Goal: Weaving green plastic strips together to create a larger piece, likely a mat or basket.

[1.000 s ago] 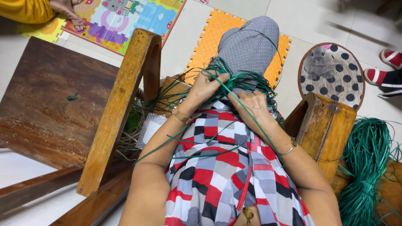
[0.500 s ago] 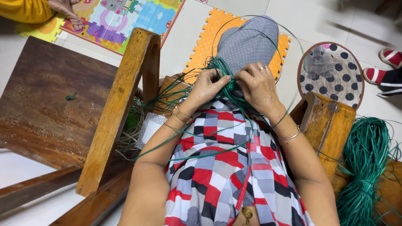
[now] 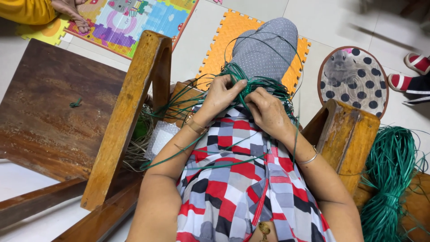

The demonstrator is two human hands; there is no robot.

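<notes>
A tangle of thin green plastic cord (image 3: 251, 83) lies in my lap, over a checked red, white and grey garment (image 3: 237, 179) and my grey dotted knee (image 3: 266, 47). My left hand (image 3: 221, 94) pinches the strands from the left, fingers closed on them. My right hand (image 3: 266, 110) presses against the same bunch from the right, fingers curled into the cord. Both hands touch each other at the fingertips. Loose strands loop over my knee and trail down across my left forearm.
A wooden chair frame (image 3: 127, 116) stands to my left, with a dark wooden board (image 3: 49, 107) beyond it. On my right is a wooden post (image 3: 347, 134) and a big bundle of green cord (image 3: 389, 175). Foam floor mats (image 3: 228, 33), a round dotted cushion (image 3: 354, 78) and another person's foot (image 3: 71, 13) lie ahead.
My right hand has moved up from my lap to meet my left hand at the bunch of cord. Both hands have closed in on the strands, and a loop has risen over my knee.
</notes>
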